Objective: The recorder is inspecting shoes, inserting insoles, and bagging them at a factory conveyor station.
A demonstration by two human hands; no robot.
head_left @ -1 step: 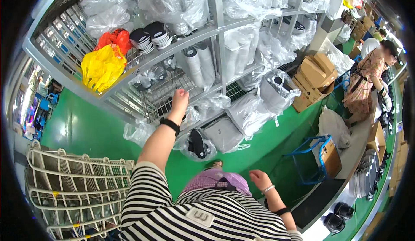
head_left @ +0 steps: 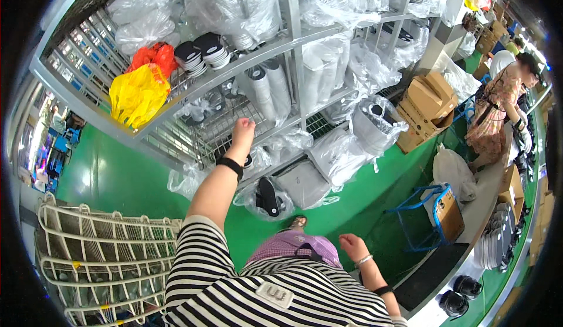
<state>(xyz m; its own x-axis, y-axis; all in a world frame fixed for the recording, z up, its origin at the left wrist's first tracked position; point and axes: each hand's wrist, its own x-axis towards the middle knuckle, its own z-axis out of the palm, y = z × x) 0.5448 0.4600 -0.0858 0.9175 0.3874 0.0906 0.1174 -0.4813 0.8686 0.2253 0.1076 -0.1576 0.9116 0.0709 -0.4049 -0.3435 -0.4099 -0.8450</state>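
Note:
My left hand (head_left: 243, 131) is raised on an outstretched arm in front of the metal rack (head_left: 193, 90). Its fingers are curled in, and nothing shows in them. Behind it on a lower shelf stand wrapped grey rolls or stacks (head_left: 261, 92) in clear plastic. Low at my right side hangs my right hand (head_left: 353, 247), loosely closed, with no object visible in it. The closest thing to it is the blue-framed stool (head_left: 450, 212), well apart from the fingers. Below the left arm, a clear bag with black soles (head_left: 268, 197) lies on the green floor.
Yellow (head_left: 139, 95) and red bags (head_left: 153, 58) lie on the rack. A white wire cart (head_left: 111, 262) stands at left. Cardboard boxes (head_left: 427, 107) sit beyond the rack. A person (head_left: 498, 104) works at the bench on the right, where black shoes (head_left: 454, 303) stand.
My shoe shows more at the waist's far side, stepping forward slightly. Both hands stay nearly where they were, still curled.

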